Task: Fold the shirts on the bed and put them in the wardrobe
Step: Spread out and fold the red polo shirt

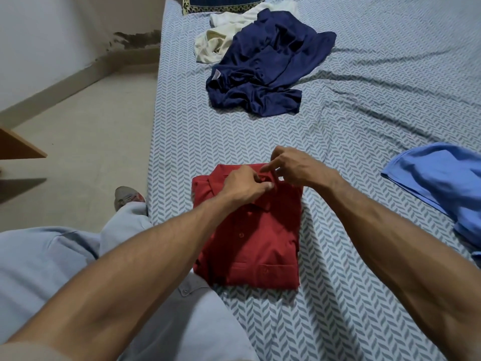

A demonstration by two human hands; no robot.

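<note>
A red shirt (250, 238) lies folded into a neat rectangle on the bed (364, 113), buttons up, collar at the far end. My left hand (244, 186) pinches the collar from the left. My right hand (294, 165) pinches the collar from the right, index finger extended. A crumpled navy shirt (265, 66) lies farther up the bed, partly over a cream shirt (221, 37). A light blue shirt (442, 183) lies unfolded at the right edge of view.
The bed's left edge runs beside a beige floor (86, 121). A wooden furniture corner (18, 144) sticks in at the left. My knee in grey trousers (125, 225) rests against the bed, with a shoe (127, 199) on the floor. A patterned pillow (223, 3) sits at the head.
</note>
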